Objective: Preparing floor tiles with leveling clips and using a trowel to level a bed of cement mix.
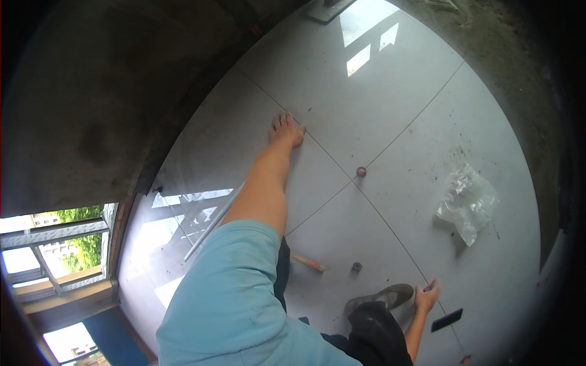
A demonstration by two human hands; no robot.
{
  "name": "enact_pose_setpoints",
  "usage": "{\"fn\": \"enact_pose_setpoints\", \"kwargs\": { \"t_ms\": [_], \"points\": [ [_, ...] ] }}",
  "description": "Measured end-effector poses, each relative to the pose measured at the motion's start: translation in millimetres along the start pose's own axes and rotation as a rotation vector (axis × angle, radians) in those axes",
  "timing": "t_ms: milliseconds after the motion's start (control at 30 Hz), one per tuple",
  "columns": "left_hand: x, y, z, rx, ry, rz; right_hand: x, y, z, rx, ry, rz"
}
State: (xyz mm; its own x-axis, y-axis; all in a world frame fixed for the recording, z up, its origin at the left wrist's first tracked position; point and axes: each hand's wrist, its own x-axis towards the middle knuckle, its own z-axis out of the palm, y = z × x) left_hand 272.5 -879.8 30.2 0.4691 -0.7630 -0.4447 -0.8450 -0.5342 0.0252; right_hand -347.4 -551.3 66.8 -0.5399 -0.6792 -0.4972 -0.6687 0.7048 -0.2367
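My left hand (285, 129) lies flat on a large grey floor tile (329, 91), fingers spread, beside a thin dark joint line. The arm in its light blue sleeve stretches far forward. At the lower right my right hand (427, 296) rests low over another joint, near my shoe (381, 299). Its fingers are curled together; whatever they may hold is too small to make out. Close to that hand lies a flat black rectangular object (447, 320). A small round dark-and-reddish piece (361, 172) sits where the joints cross.
A crumpled clear plastic bag (467, 204) lies to the right among dirt crumbs. Near my feet are a small dark round piece (356, 266) and a wooden-looking stick (307, 263). A long metal bar (210, 229) lies left of my arm. Bare rough wall (91, 122) borders the left.
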Motion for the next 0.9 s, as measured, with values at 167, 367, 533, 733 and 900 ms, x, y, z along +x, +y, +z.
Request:
{"fn": "enact_pose_setpoints", "kwargs": {
  "t_ms": [167, 367, 533, 733, 900],
  "points": [
    [116.2, -71.2, -35.4, -0.004, 0.085, 0.031, -20.3, -96.9, -52.9, -0.275, 0.017, -0.362],
    [214.1, -138.3, -48.1, -0.083, 0.287, 0.042, -80.7, -86.3, -135.7, -0.391, -0.036, -0.378],
    [256.7, -157.8, -70.9, -0.042, 0.334, 0.079, -112.9, -117.2, -197.6, -0.88, -0.386, 0.144],
    [281.2, -171.0, -84.8, -0.055, 0.349, 0.12, -140.9, -130.6, -214.9, -0.847, -0.338, -0.033],
    [283.8, -165.1, -69.3, -0.03, 0.277, 0.069, -150.1, -65.5, -219.2, -0.646, -0.176, -0.003]
  ]
}}
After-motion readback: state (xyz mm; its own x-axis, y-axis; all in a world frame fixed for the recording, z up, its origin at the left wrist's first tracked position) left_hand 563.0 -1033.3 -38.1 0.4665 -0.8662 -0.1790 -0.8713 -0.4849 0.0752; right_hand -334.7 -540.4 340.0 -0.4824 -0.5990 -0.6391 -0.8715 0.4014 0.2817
